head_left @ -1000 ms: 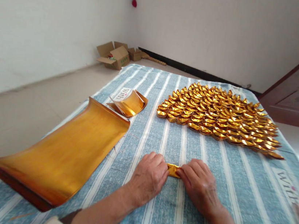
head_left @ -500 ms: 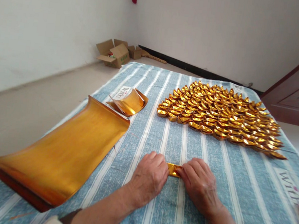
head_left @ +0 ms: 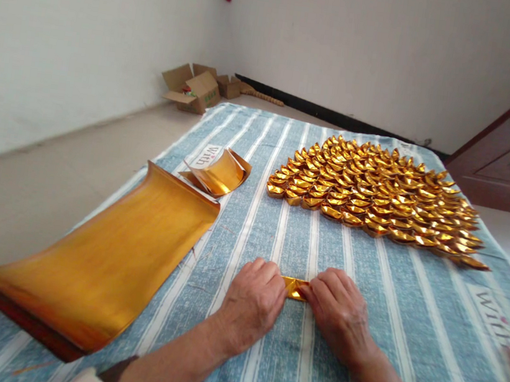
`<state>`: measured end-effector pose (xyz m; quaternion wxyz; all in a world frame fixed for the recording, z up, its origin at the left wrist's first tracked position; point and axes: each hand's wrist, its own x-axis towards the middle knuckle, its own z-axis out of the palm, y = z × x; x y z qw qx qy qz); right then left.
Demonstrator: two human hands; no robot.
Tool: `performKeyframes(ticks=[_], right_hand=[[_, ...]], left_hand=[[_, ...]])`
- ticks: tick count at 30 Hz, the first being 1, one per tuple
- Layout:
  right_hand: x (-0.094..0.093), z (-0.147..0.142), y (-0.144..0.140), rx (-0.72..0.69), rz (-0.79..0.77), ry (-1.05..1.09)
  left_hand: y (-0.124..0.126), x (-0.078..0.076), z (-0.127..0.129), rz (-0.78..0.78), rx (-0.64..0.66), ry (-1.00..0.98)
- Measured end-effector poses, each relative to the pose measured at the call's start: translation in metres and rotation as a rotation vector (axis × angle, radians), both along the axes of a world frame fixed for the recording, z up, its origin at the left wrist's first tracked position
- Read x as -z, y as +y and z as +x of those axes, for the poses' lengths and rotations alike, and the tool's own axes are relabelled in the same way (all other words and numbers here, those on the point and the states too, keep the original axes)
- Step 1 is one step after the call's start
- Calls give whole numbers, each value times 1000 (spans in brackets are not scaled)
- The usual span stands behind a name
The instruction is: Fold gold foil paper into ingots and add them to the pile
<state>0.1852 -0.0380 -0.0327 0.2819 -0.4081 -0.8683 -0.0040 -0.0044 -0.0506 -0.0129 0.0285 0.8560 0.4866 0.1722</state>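
Little had moved since the earlier frames: the hands stayed in place and only the view drifted slightly. The left hand (head_left: 253,302) and right hand (head_left: 339,312) lay knuckles-up on the striped cloth (head_left: 406,324), fingers curled shut on the two ends of a small folded gold paper (head_left: 295,288) pinched between them, near the cloth's front middle. To crease it well, both thumbs probably needed to press evenly while the ends stayed level, since foil likely slips and springs back. The piece looked narrow, shiny and sharply creased, mostly hidden by the fingers. Farther left lay a curling stack of gold sheets (head_left: 104,265); beyond it, a smaller curled sheet (head_left: 218,174); far right, rows of finished gold ingots (head_left: 376,194).
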Motion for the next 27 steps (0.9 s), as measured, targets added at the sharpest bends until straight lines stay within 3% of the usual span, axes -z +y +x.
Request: performKeyframes(ticks=[4,9,15,20,27], right_hand=[[-1,0,0,11,-1,11],[-2,0,0,8,13,14],[-1,1,0,9,9,8],[-2,1,0,3,8,4],[-2,0,0,4,-5,9]], left_hand=[[0,-3,-4,-12,-20,-151],[-5,-16,-3,112,-67,-389],[-36,-11,21,73,211,-224],[-56,0,30,69,124,-66],[-61,4,30,26,65,35]])
